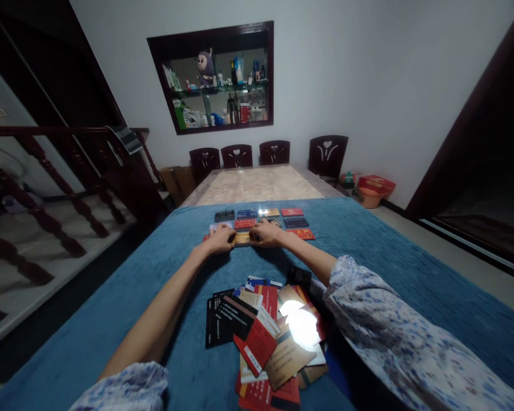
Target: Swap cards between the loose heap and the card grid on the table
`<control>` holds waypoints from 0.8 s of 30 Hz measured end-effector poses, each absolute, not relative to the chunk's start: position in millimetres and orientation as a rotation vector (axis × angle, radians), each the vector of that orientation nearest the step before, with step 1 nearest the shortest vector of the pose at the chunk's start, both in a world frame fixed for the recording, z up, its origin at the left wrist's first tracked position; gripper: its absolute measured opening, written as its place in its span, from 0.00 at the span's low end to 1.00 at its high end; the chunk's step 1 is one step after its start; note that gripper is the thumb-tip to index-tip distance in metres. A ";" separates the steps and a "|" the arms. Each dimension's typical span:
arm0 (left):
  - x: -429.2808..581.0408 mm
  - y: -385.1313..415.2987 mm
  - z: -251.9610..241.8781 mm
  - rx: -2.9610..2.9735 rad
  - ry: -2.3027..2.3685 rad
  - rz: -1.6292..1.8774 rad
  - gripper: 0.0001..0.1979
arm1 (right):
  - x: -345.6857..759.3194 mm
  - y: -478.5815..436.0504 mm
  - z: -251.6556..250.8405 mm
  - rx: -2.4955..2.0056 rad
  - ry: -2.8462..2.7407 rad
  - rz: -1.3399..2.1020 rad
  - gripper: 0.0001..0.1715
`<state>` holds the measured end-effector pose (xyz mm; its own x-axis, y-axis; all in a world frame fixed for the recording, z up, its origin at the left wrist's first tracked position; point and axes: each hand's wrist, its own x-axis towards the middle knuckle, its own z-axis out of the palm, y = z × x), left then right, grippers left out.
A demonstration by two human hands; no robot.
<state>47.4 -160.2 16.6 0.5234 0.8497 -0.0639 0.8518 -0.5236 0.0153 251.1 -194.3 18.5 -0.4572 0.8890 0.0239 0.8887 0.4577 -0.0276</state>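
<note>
Both my hands reach forward to a gold card stack (242, 238) in the front row of sorted stacks. My left hand (220, 238) presses its fingers on the stack's left end. At the right end, the fingers of my right hand (266, 233) are closed on it. Behind lie a red stack (245, 224), a black stack (225, 215), a dark blue stack (297, 222) and a red stack (292, 212). A red and gold card (302, 234) is right of my right hand. Nearer me is a loose pile of mixed cards (257, 337), partly washed out by glare.
A blue cloth (154, 297) covers the near part of the long table (261, 182). A small black object (300, 276) sits beside the loose pile, near my right forearm. Dark chairs (328, 157) stand at the far end, and a railing (60, 177) runs along the left.
</note>
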 end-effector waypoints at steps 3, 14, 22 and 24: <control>48.7 -164.5 19.8 2.718 1.514 -0.097 0.19 | 250.3 -194.1 18.4 -1.614 -2.673 -0.027 0.16; 32.5 -175.2 17.6 2.738 1.456 0.129 0.26 | 260.5 -194.2 17.9 -1.561 -2.677 -0.095 0.22; 15.0 -212.2 19.5 2.768 1.357 0.243 0.25 | 269.4 -218.5 25.6 -1.531 -2.636 -0.098 0.22; 10.3 -223.2 18.2 2.776 1.351 0.244 0.25 | 269.7 -227.2 26.3 -1.522 -2.635 -0.096 0.20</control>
